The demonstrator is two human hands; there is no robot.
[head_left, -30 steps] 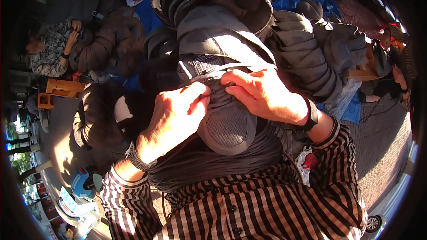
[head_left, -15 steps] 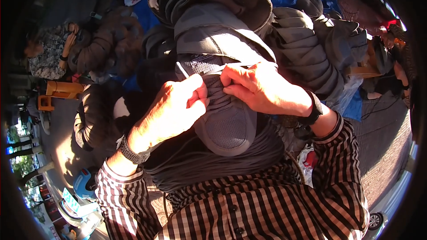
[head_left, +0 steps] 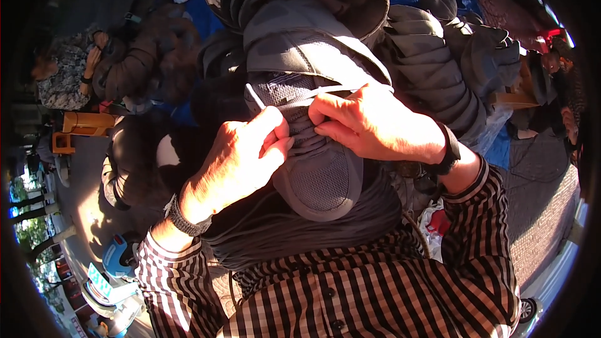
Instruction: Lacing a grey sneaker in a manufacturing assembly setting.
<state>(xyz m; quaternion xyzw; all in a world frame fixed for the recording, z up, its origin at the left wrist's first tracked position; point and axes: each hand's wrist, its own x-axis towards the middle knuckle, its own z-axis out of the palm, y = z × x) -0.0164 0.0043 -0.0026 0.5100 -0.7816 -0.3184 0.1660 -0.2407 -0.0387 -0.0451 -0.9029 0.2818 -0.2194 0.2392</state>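
Observation:
A grey shoe upper (head_left: 318, 183) lies over my lap with its mesh toe towards me. Its laced throat sits between my two hands. My left hand (head_left: 235, 159) is closed in a pinch at the left side of the lacing, beside the pale tip of a grey shoelace (head_left: 253, 97). Across the throat, my right hand (head_left: 379, 126) pinches the lacing at the right edge, thumb and forefinger together. A lace runs over the tongue towards that hand. The fingers hide just where each one grips. Beneath the toe, many loose dark laces (head_left: 294, 235) drape across my lap.
Stacked grey uppers (head_left: 313, 28) rise directly beyond my hands. More nested stacks (head_left: 432, 69) stand at the right. A person (head_left: 66, 78) sits at the far left near an orange stool (head_left: 87, 124). A blue helmet (head_left: 119, 256) is at lower left.
Both hands keep nearly the same place and stay closed. The lace across the tongue shows a little more plainly between them. The stacked uppers shift slightly in the picture.

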